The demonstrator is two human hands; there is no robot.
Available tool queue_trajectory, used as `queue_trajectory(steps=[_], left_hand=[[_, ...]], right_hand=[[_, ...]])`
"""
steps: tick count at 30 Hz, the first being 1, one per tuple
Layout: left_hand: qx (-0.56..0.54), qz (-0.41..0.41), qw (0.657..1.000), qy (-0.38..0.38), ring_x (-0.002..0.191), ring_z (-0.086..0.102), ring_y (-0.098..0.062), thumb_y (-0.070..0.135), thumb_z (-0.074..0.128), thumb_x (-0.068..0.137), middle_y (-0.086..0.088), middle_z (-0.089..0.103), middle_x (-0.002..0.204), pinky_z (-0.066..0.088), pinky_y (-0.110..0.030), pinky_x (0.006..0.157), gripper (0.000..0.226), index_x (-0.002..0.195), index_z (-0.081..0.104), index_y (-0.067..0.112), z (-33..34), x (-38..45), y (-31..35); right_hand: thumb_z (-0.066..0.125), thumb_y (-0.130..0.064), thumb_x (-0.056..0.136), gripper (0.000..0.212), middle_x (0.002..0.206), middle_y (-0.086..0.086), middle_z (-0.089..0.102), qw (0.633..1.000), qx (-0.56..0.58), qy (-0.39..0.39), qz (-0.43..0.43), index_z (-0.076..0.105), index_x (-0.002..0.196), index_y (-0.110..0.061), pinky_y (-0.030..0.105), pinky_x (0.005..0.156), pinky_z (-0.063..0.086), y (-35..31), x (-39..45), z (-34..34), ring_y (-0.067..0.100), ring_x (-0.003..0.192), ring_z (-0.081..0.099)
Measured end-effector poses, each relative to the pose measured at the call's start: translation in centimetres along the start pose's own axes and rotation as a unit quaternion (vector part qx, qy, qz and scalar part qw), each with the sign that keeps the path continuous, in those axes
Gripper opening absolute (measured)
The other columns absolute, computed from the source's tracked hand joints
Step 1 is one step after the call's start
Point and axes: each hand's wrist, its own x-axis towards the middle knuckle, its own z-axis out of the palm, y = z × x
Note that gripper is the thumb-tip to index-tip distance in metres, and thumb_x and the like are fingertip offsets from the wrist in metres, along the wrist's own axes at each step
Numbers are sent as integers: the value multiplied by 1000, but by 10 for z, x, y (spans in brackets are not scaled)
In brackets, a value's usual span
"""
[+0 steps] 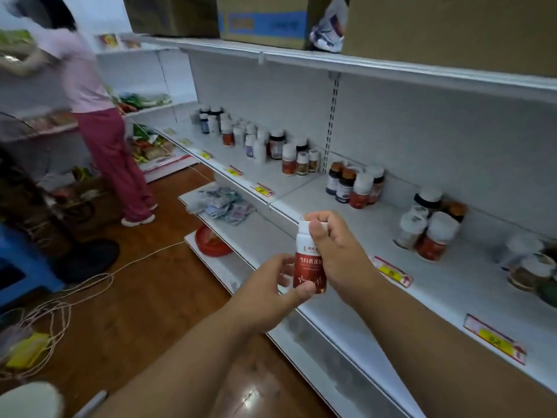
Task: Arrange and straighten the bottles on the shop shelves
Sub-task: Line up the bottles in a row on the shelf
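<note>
I hold a white-capped bottle with a red label upright in front of the white shop shelf. My left hand grips its lower part, thumb across the label. My right hand curls round the cap and upper side. Groups of bottles stand on the shelf: a far cluster, a small set, a dark-and-red group, another group, and blurred ones at the far right.
Cardboard boxes sit on the top shelf. Lower shelves hold packets and a red bowl. A person in pink stands at the left by the produce shelves. Cables lie on the wooden floor beside a blue stool.
</note>
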Motion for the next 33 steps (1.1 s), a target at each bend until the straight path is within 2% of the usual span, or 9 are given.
queue_trajectory(steps=[2, 7, 10, 16, 19, 24, 28, 33], left_hand=[[-15, -9, 1000, 0, 105, 58, -2, 78, 58, 68, 16, 59, 117, 52, -34, 90, 73, 130, 40, 43, -16, 23, -14], [8, -18, 1000, 2, 105, 56, 0, 83, 54, 66, 21, 56, 117, 52, -37, 92, 68, 125, 37, 51, -65, 95, -48], [30, -29, 999, 2, 105, 55, 1, 85, 52, 67, 24, 54, 118, 52, -33, 90, 72, 127, 38, 49, -106, 135, -64], [39, -35, 999, -3, 105, 52, 7, 89, 50, 63, 28, 50, 120, 47, -20, 81, 81, 133, 34, 51, -174, 204, -113], [60, -21, 997, -32, 104, 50, 7, 86, 53, 64, 28, 49, 119, 44, -20, 80, 79, 133, 33, 52, -199, 241, -142], [107, 45, 986, -123, 105, 50, 6, 78, 56, 68, 23, 51, 121, 46, -26, 88, 76, 133, 38, 45, -256, 299, -172], [132, 91, 975, -152, 108, 50, 1, 73, 58, 71, 19, 52, 123, 47, -31, 92, 73, 134, 40, 40, -286, 341, -185], [156, 152, 957, -189, 111, 48, 1, 77, 54, 70, 16, 50, 129, 42, -24, 91, 77, 135, 40, 37, -283, 379, -203]], right_hand=[[51, -42, 95, 16, 90, 1, 62, 1000, 2, 1, 2, 56, 104, -31, 34, 67, 57, 5, 28, 13, 9, 73, 62], [52, -45, 93, 18, 97, 7, 65, 1000, 13, -8, 13, 57, 103, -31, 31, 66, 58, 26, 116, 44, 11, 75, 65], [54, -47, 91, 13, 96, 7, 66, 999, 30, -14, 39, 60, 96, -35, 41, 71, 59, 32, 169, 67, 19, 80, 66], [55, -46, 92, 9, 96, 3, 67, 998, 10, 19, 57, 59, 94, -38, 39, 73, 60, 52, 260, 112, 16, 82, 68], [56, -45, 91, 9, 95, -3, 67, 997, -9, 52, 59, 59, 96, -38, 35, 72, 59, 66, 293, 132, 14, 85, 68], [57, -39, 92, 6, 95, -9, 66, 986, -41, 149, 64, 58, 98, -40, 26, 69, 53, 80, 326, 169, 4, 83, 66], [57, -39, 92, 11, 102, -12, 64, 972, -63, 209, 85, 56, 102, -43, 22, 68, 52, 80, 342, 189, 2, 87, 65], [56, -38, 91, 12, 96, -22, 63, 954, -103, 268, 89, 56, 101, -44, 16, 63, 49, 91, 360, 192, -3, 84, 63]])
